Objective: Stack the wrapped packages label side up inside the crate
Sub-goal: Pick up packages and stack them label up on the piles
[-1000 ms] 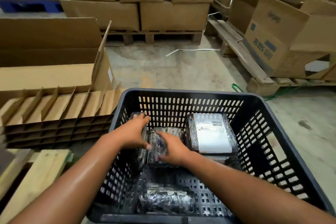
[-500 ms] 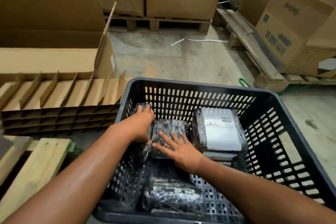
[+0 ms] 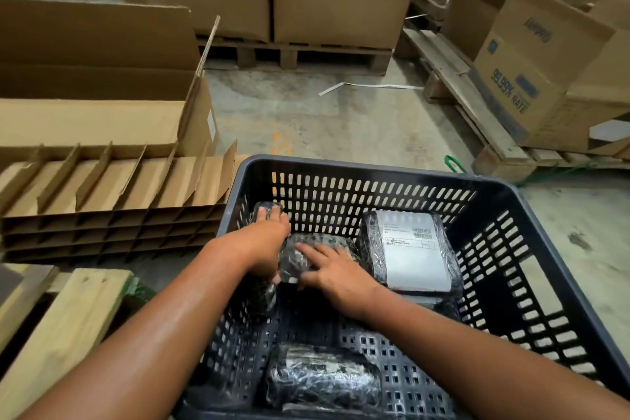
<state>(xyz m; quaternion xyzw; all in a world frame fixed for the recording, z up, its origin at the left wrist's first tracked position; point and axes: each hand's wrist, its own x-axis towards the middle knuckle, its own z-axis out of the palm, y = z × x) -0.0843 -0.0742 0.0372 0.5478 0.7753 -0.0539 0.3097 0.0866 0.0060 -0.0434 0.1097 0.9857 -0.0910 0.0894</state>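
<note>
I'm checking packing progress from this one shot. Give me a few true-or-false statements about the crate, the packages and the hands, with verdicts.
1. Both hands are inside the crate. True.
2. The package at the far right shows a white label facing up. True.
3. The right hand is lifting the labelled package. False: it lies flat on the middle package, beside it.
4. The crate is cardboard. False: it is dark slotted plastic.
5. The left hand rests on a package by the crate's left wall. True.

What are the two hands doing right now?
Left hand: curled around a wrapped package by the crate wall.
Right hand: open, flat on the middle package.
</note>
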